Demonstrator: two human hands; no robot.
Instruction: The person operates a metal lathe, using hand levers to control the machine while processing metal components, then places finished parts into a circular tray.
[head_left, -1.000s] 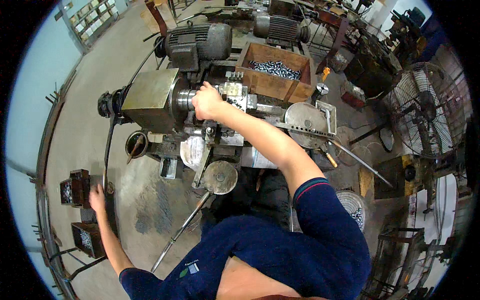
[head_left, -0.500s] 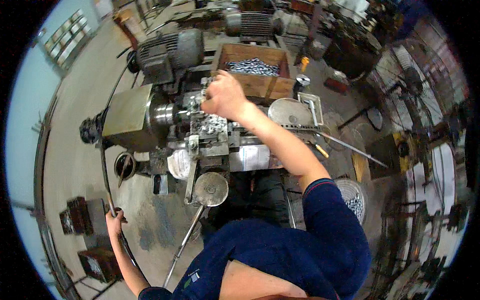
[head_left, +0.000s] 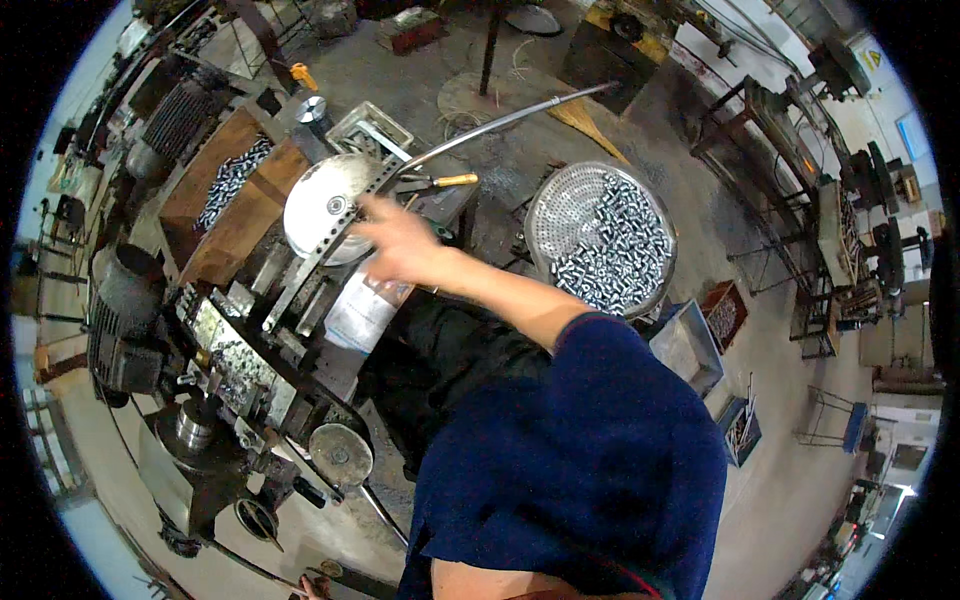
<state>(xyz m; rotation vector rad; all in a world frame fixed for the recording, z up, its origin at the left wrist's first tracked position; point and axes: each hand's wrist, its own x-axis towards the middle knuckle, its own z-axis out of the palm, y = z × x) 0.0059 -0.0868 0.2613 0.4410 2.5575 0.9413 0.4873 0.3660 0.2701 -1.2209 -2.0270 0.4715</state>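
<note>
My right hand, blurred by motion, reaches over the machine's near side with fingers stretched out and nothing visible in them. Its fingertips are beside a bar with a row of holes and a round pale metal plate; whether they touch is unclear. At the lower edge, only a bit of my left hand shows, closed at the end of a long dark lever rod. The machine's chuck and its chip-covered slide lie at the left.
A perforated round metal basin holds many small shiny metal parts, right of my arm. A wooden box with similar parts stands far left. A long metal rod, a yellow-handled tool and a grey tray are around.
The view has turned to the right. My right hand has left the machine's slide near the chuck and come over by the round plate. The left hand stays at the lever.
</note>
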